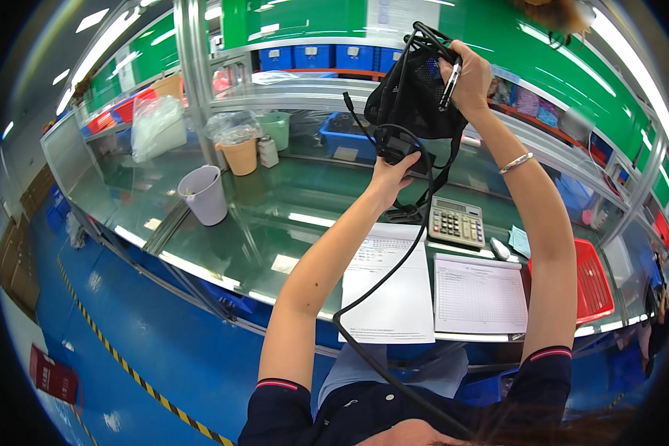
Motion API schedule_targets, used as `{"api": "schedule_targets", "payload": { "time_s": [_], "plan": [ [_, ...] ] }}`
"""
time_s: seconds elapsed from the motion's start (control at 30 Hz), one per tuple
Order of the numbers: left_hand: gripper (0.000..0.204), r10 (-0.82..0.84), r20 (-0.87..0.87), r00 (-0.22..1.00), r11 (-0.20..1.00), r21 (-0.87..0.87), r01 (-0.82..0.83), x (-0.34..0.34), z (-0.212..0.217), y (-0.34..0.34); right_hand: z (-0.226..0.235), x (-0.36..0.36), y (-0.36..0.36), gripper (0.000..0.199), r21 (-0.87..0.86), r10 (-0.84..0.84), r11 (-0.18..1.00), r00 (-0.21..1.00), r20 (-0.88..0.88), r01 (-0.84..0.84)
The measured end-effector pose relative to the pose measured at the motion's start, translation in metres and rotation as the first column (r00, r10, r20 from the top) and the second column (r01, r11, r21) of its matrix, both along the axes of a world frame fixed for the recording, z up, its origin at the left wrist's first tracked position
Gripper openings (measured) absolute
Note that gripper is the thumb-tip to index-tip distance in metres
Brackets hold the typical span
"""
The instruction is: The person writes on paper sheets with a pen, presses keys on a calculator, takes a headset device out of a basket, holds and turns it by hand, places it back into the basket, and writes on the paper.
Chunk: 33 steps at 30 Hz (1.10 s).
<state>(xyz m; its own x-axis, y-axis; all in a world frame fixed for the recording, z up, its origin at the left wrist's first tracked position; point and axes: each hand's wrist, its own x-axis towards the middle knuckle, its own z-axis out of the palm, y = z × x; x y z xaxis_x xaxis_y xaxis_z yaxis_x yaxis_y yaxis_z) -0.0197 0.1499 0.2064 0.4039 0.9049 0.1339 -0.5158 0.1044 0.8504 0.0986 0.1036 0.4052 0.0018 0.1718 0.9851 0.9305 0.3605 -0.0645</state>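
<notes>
My right hand point(470, 78) is raised above the far side of the glass-topped table. It grips the top of a black mesh bag point(401, 95) together with looped black straps or cable, and a pen point(450, 86) lies along its fingers. Lower and nearer, my left hand point(391, 177) is closed around a small black box-shaped device point(394, 143) at the bag's lower edge. A black cable point(385, 276) runs from there down across the papers toward my body. A short cable end point(347, 99) sticks out left of the bag.
Printed sheets point(388, 297), a form pad point(479, 297), a calculator point(456, 221) and a red basket point(593, 286) lie at the near right. Leftward stand a pale bin point(203, 195), an orange bucket point(239, 156) and a white bottle point(267, 152). A metal frame post point(193, 67) rises behind.
</notes>
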Motion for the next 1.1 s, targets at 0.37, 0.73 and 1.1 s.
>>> {"api": "schedule_targets", "payload": {
  "time_s": [0.37, 0.73, 1.1],
  "plan": [
    [0.051, 0.234, -0.059, 0.97, 0.972, -0.02, -0.235, -0.104, -0.026, 0.02, -0.026, -0.09, 0.048, 0.016, -0.061, 0.118, 0.991, 0.99, -0.076, -0.123],
    [0.051, 0.125, -0.107, 0.986, 0.991, 0.062, -0.119, -0.04, -0.015, 0.012, -0.025, -0.013, 0.032, 0.018, 0.023, 0.008, 1.0, 0.999, -0.038, -0.007],
    [0.053, -0.264, 0.134, 0.955, 0.96, -0.058, 0.274, 0.159, -0.011, -0.015, -0.008, 0.132, -0.039, 0.02, 0.115, -0.323, 0.942, 0.944, 0.072, 0.314]
  ]
}}
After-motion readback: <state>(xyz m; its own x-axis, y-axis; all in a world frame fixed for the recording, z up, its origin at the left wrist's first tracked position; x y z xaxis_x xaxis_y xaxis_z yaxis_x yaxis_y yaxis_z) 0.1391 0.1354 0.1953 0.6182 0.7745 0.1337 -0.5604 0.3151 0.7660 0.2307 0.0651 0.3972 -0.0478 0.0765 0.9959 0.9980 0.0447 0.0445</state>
